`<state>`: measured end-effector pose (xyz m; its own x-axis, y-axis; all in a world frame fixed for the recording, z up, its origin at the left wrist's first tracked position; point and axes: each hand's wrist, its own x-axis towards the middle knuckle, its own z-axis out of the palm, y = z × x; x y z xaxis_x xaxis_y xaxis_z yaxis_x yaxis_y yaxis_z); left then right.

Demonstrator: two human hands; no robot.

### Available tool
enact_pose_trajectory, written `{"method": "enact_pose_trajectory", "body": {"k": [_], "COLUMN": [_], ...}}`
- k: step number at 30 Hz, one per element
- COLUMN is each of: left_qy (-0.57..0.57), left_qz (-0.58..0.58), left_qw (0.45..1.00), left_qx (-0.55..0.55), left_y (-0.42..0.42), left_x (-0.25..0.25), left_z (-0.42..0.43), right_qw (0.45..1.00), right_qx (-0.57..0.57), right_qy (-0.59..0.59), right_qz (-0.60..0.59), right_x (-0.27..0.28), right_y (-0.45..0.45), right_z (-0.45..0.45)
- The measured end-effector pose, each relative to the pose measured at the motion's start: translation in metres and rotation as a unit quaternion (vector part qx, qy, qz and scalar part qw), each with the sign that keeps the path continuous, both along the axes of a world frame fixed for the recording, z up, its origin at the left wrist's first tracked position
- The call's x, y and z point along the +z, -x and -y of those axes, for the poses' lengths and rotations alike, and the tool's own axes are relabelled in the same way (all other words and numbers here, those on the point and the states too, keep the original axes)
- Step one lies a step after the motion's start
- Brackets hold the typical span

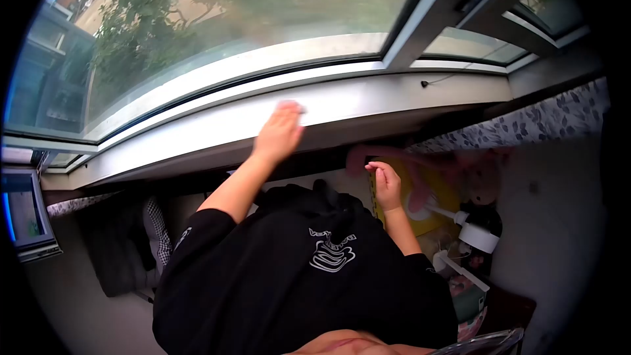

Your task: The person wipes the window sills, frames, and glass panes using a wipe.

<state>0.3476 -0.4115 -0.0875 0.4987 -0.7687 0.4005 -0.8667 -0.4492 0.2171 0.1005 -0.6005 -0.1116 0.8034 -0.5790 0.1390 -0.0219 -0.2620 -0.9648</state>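
My left hand [279, 135] reaches over the white window sill [217, 118], its fingers pressed together and slightly blurred. A small dark grey patch shows beside the fingertips; what it is, I cannot make out. Lower and to the right, my right hand [388, 187] hovers in front of my body with its fingers curled in, and no object shows in it. Behind that hand lies a yellow surface [427, 190] with a pink plush-like thing [358, 158] along its edge.
A large window pane [250, 20] rises beyond the sill, trees outside. A small black knob on a cord [425, 83] is at the sill's right. A white lamp-like device [478, 236] stands right, below a leaf-patterned curtain [526, 121]. A dark grey chair [118, 243] is at left.
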Motion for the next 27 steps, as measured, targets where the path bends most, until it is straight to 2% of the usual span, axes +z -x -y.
{"method": "enact_pose_trajectory", "body": {"k": [4, 8, 11, 13, 15, 17, 22, 27], "left_qy": [-0.018, -0.016, -0.015, -0.031, -0.031, -0.036, -0.036, -0.018], "left_qz": [0.019, -0.008, -0.025, -0.048, -0.016, -0.081, -0.064, -0.059], "left_qw": [0.990, 0.982, 0.985, 0.990, 0.994, 0.993, 0.997, 0.984], "left_qx": [-0.139, -0.188, -0.170, -0.130, -0.100, -0.073, 0.013, 0.169], "left_y": [0.030, 0.047, 0.042, 0.031, 0.016, 0.001, -0.019, -0.040], "left_x": [-0.010, -0.012, -0.015, -0.018, -0.015, -0.003, 0.003, 0.004], "left_z": [0.127, 0.208, 0.231, 0.220, 0.191, 0.154, 0.060, -0.055], "right_qw": [0.998, 0.995, 0.993, 0.988, 0.990, 0.992, 0.997, 0.985], "right_qx": [-0.054, -0.093, -0.104, -0.113, -0.093, -0.072, 0.057, 0.165], "right_qy": [-0.003, -0.024, -0.047, -0.099, -0.103, -0.107, -0.048, -0.008], "right_qz": [-0.014, -0.026, -0.025, -0.025, -0.012, 0.005, -0.005, 0.048], "right_x": [-0.002, 0.006, 0.002, 0.002, -0.002, -0.006, 0.002, 0.022], "right_y": [0.030, 0.055, 0.064, 0.061, 0.052, 0.035, -0.024, -0.096], "right_z": [0.006, 0.005, 0.005, 0.006, 0.008, 0.009, 0.008, -0.008]}}
